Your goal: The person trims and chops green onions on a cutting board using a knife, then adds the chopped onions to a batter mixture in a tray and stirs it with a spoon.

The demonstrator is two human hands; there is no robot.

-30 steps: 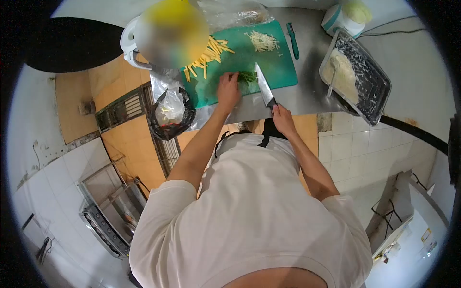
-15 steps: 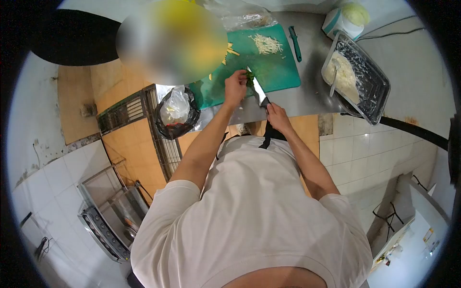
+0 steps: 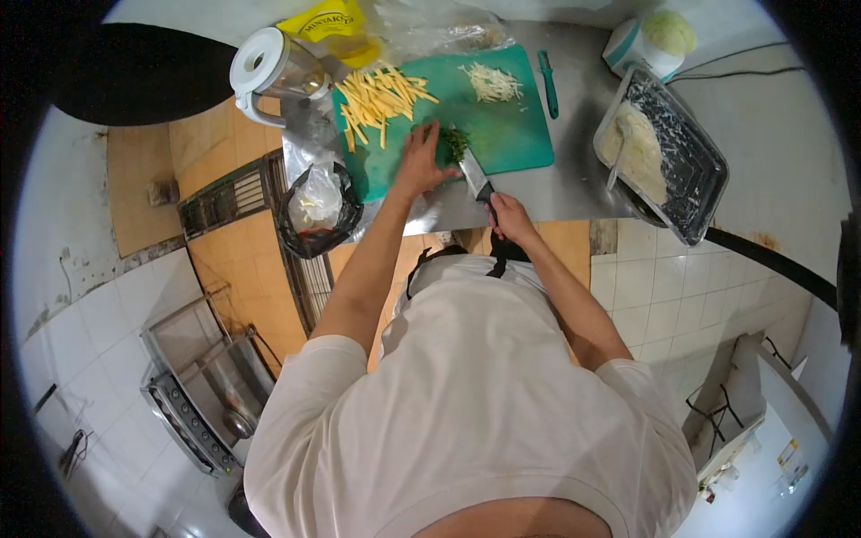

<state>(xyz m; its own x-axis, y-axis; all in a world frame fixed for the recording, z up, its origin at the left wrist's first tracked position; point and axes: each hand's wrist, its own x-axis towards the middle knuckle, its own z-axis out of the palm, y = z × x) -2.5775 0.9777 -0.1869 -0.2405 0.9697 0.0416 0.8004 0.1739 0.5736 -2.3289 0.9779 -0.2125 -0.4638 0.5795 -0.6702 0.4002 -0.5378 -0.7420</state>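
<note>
My right hand is closed round the black handle of a kitchen knife. The blade lies over the near edge of a green cutting board, its tip close to a small pile of chopped green herbs. Just left of the herbs, my left hand is open over the board, fingers spread and holding nothing. Pale yellow sticks, cut like fries, are heaped on the board's left part. A small heap of white shreds lies at its far right.
A green-handled peeler lies right of the board. Farther right is a metal tray with pale flour-like powder. A black plastic bag, a clear jug, a yellow pouch and clear plastic surround the board's left and back.
My left hand has moved left off the herbs, and its fingers have spread. The knife has shifted slightly down and left with my right hand. A blur no longer covers the jug and yellow sticks.
</note>
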